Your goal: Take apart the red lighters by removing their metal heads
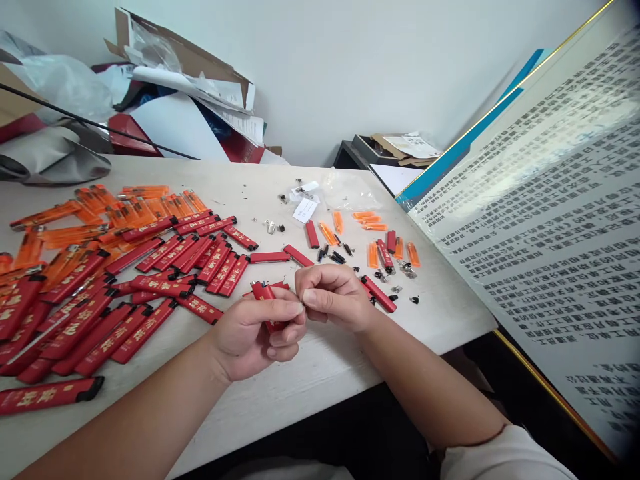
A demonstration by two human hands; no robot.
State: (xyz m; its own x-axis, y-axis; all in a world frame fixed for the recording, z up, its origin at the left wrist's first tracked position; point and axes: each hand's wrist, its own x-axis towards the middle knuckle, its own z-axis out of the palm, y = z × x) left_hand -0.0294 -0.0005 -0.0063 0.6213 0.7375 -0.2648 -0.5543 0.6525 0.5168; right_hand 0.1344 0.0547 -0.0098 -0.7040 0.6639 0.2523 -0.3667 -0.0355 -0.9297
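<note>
My left hand (263, 328) is closed around a red lighter (264, 293), whose upper end sticks out above the thumb. Right beside it, my right hand (333, 297) pinches with thumb and forefinger close to the left fingertips. Whatever sits in that pinch is hidden or too small to name. Several red lighters with gold lettering lie in a pile (165, 283) to the left of my hands. Behind and among them are several orange lighters (135, 212). Small black and metal parts (336, 255) are scattered on the table beyond my right hand.
The pale table (320, 400) carries orange pieces (373, 253) and a red body (379, 293) on the right. A large printed board (540, 220) leans along the right edge. Papers and an open carton (185, 50) are heaped behind on the left. A clear bag (353, 190) lies farther back.
</note>
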